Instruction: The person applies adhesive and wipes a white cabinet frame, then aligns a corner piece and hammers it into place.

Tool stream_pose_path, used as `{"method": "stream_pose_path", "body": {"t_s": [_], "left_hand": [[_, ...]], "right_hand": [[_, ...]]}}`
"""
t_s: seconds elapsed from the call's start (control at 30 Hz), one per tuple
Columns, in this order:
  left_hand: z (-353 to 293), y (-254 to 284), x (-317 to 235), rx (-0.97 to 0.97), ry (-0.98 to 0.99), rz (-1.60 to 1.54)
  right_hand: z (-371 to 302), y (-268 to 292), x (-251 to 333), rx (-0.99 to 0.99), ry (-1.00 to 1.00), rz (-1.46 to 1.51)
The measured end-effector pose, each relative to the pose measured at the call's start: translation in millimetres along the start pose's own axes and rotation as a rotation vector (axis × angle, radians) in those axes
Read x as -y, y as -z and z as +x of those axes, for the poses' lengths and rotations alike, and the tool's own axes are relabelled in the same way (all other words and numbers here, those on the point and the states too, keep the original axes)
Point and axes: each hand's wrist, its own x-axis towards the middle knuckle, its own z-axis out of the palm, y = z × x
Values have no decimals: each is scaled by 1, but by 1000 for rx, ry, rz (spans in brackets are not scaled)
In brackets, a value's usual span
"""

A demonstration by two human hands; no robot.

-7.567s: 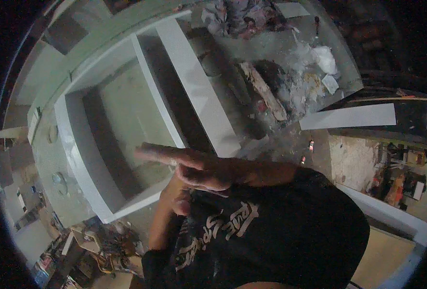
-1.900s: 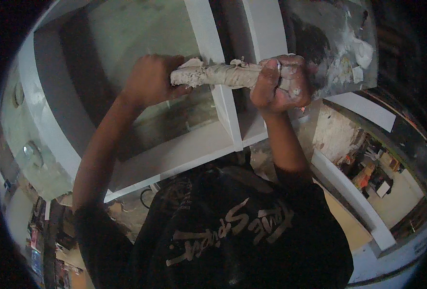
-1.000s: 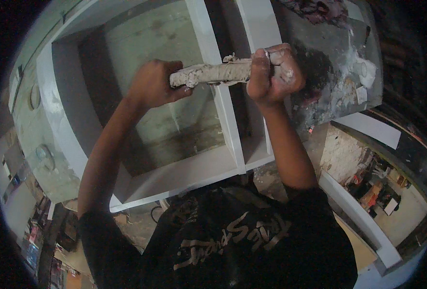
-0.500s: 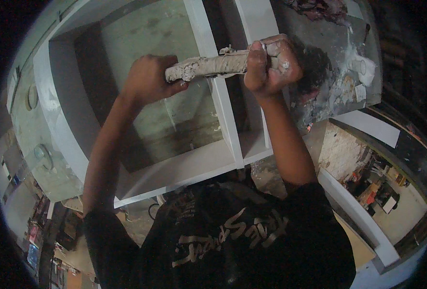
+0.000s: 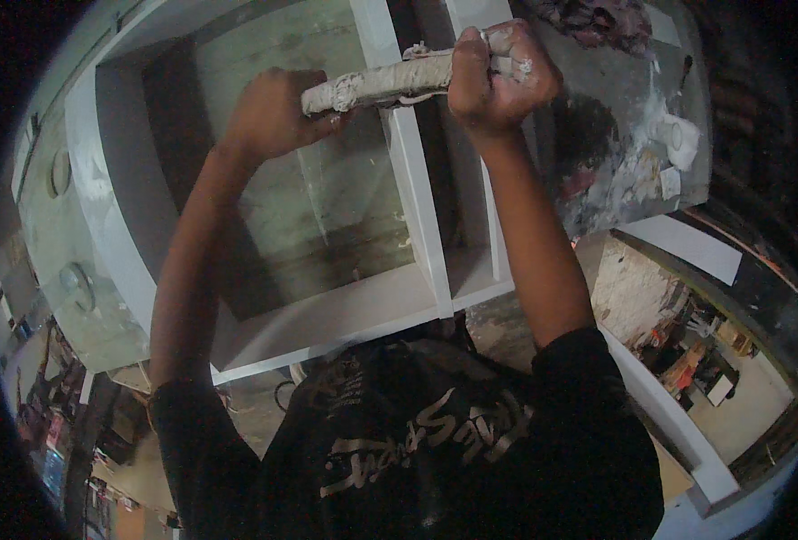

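Along the left edge, a pale green surface (image 5: pixel 102 335) is bearing a round disc (image 5: pixel 76 288), and the white frame (image 5: pixel 111 198) is lying next to it with its openings facing up, an arrangement that seems to be leaving the inside within reach. Over the wider bay, the left hand (image 5: pixel 273 115) is grasping the near end of a wrapped bar (image 5: pixel 383 83), its thumb passing beneath; the remaining fingers are mostly hiding behind, so their exact hold cannot be told. The bar, crusted with pale matter, is stretching nearly level between the hands and crossing over the frame's white divider (image 5: pixel 421 216); whether it is touching that edge cannot be told. Gripping both ends is probably keeping the bar steady and sharing its weight. Farther right, the right hand (image 5: pixel 505 76) is clenching around the other end, fingers curling tightly and showing white smears, perhaps because the coating is rubbing off. Beyond it, a stained grey worktop (image 5: pixel 624 90) is holding a dark reddish cloth (image 5: pixel 601 25) and a white cup-like object (image 5: pixel 680 142), apparently set aside from the frame. Below the worktop's edge, a white board (image 5: pixel 687 245) is lying apart.
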Motion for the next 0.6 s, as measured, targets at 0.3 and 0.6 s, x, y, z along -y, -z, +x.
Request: {"method": "stream_pose_path", "body": {"t_s": [0.3, 0.6], "left_hand": [[23, 19, 11, 4, -20, 58], [44, 22, 36, -57, -72, 52]], "right_hand": [[8, -11, -25, -47, -74, 29], [17, -24, -32, 34, -180, -134]]}}
